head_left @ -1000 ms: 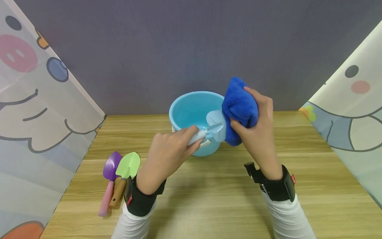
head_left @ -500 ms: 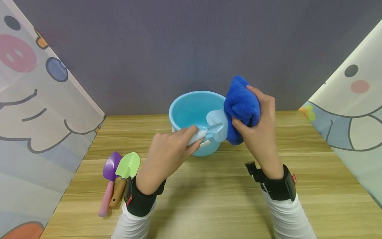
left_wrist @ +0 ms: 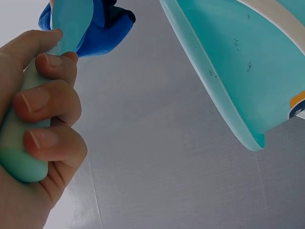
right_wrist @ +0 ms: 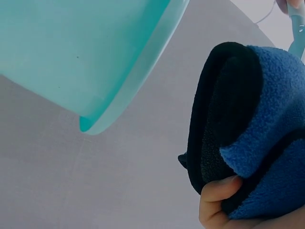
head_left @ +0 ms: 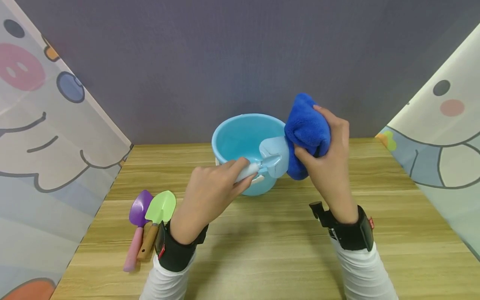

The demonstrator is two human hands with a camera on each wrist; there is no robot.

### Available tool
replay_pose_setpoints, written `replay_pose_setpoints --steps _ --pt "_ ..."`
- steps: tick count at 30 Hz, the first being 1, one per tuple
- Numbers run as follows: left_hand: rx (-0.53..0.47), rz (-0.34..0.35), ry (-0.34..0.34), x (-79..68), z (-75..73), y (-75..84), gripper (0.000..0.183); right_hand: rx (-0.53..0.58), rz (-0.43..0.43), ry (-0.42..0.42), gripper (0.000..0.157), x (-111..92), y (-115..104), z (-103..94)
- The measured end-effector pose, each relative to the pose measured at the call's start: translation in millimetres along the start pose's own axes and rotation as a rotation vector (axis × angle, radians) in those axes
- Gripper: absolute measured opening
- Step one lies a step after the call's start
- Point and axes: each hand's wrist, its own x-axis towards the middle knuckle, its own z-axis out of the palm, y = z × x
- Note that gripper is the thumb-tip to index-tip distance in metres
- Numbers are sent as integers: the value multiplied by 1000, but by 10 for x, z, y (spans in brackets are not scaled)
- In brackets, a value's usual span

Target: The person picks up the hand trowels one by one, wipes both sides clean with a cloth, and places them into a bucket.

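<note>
My left hand (head_left: 210, 196) grips the pale handle of a light blue garden trowel (head_left: 274, 146), fingers curled round it in the left wrist view. Its blade hangs over the front right rim of a light blue bucket (head_left: 232, 139). In my right hand (head_left: 331, 162) is a bunched blue cloth (head_left: 307, 127), pinched between thumb and fingers. The cloth covers the right edge of the blade. A dark lining shows on the cloth (right_wrist: 276, 105) in the right wrist view.
To the left of the left forearm lie a purple trowel (head_left: 139, 210) with a pink handle and a green trowel (head_left: 163, 206) with a wooden handle, side by side on the wooden table (head_left: 270, 250). A grey panel (head_left: 240, 62) rises behind the bucket.
My right hand has slid the cloth a little rightward and up along the blade, so more of the blade shows. The left hand and trowel stay almost still.
</note>
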Motion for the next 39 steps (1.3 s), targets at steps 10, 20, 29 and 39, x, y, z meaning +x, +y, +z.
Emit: replay_pose_setpoints --steps 10,20,29,39 --pt "-21 9 13 10 7 -9 29 1 8 20 76 24 19 -12" --pt "-25 8 18 17 20 -8 29 -25 -26 100 70 55 21 -21" --pt "-18 -9 1 33 47 2 30 -70 -61 136 68 74 46 -36" --pt "-16 -67 -21 20 42 -11 21 -102 -78 163 65 82 70 -74"
